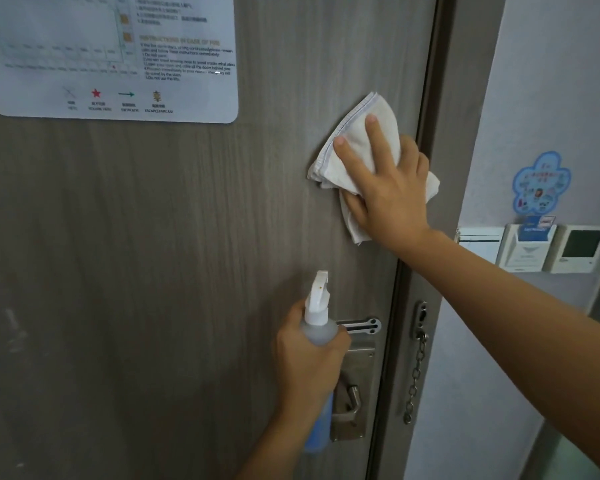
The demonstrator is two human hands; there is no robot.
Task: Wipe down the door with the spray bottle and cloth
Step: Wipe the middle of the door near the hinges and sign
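Observation:
A grey-brown wood-grain door (pixel 174 237) fills most of the view. My right hand (pixel 385 181) presses a crumpled white cloth (pixel 350 150) flat against the door near its right edge, fingers straight and spread. Lower down, my left hand (pixel 309 358) grips a spray bottle (pixel 317 317) by its neck. The bottle has a white trigger head pointing up and a blue lower body that shows below my wrist. It is held in front of the lock plate.
A laminated fire-escape notice (pixel 118 57) is stuck to the door at the upper left. A metal handle and lock plate (pixel 352 400), a slide latch (pixel 364 325) and a security chain (pixel 417 368) sit at the door's right edge. Wall switches and a card holder (pixel 527 247) hang to the right.

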